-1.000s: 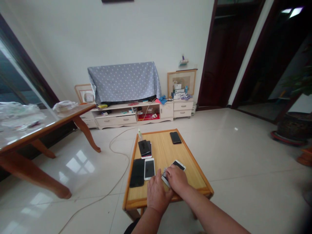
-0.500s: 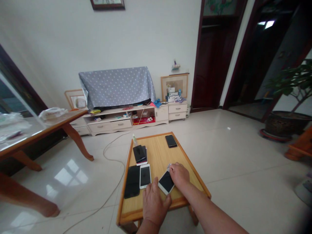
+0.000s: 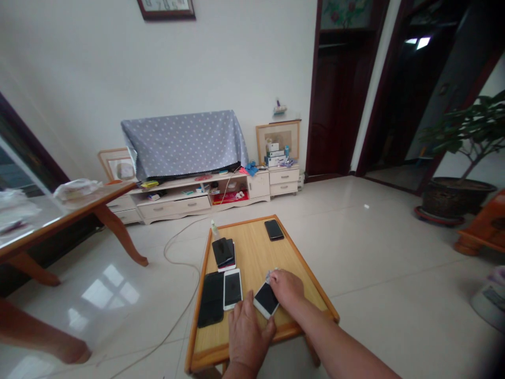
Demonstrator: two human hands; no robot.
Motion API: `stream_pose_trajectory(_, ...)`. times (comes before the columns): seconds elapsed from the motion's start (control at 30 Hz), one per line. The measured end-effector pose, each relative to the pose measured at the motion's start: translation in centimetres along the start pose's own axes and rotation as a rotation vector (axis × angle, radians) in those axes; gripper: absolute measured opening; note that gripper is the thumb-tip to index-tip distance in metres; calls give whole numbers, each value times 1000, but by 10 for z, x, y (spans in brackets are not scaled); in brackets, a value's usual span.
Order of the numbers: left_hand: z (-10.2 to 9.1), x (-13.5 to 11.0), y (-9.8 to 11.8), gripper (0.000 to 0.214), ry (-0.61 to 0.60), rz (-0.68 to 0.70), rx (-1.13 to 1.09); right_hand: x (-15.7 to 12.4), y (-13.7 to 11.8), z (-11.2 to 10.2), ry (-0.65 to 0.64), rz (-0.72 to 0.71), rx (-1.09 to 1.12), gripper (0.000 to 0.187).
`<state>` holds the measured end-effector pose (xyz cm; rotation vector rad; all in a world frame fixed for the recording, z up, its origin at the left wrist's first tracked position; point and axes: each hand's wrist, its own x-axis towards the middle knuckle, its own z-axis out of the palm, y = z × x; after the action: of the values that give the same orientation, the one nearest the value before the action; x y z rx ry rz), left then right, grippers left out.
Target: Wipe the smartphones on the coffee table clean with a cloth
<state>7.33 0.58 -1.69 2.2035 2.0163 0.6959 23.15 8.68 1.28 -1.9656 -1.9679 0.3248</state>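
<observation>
A white smartphone (image 3: 266,300) with a dark screen lies slanted near the front of the small wooden table (image 3: 252,247). My left hand (image 3: 249,329) steadies its lower end, forefinger by the left edge and thumb at the bottom corner. Bunched in my right hand (image 3: 287,287) is a pale crumpled cloth (image 3: 269,275), pressed at the phone's upper end; the fingers hide most of it. Left of these are another white smartphone (image 3: 232,289) and a large black phone (image 3: 211,299). Farther back, a black phone (image 3: 223,251) rests on other devices.
One more black phone (image 3: 273,230) is at the table's far right. A small bottle (image 3: 214,229) stands at the far left corner. A cable (image 3: 185,258) runs across the floor on the left, near a larger table (image 3: 118,226). A low cabinet (image 3: 177,206) lines the wall.
The whole view has shifted slightly. My right hand and the cloth stay near the phone's upper end, with little movement. My left hand keeps its place at the lower end.
</observation>
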Motion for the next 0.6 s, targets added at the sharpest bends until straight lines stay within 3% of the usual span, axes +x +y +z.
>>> stream_pose_trajectory(0.17,-1,0,1,74,-48,-26,-22,-30,-25,11,-107,-157,38,22)
stream_pose_trajectory(0.3,-3,-1,3,72,-26,-14,7,-14,1,-10,-61,49,37,23)
stream_pose_trajectory(0.43,-5,-1,5,73,-28,-18,14,1,20,-26,-31,120,19,28)
stream_pose_trajectory(0.6,-6,-1,6,70,-47,-40,17,-35,-13,-5,-102,-26,50,18)
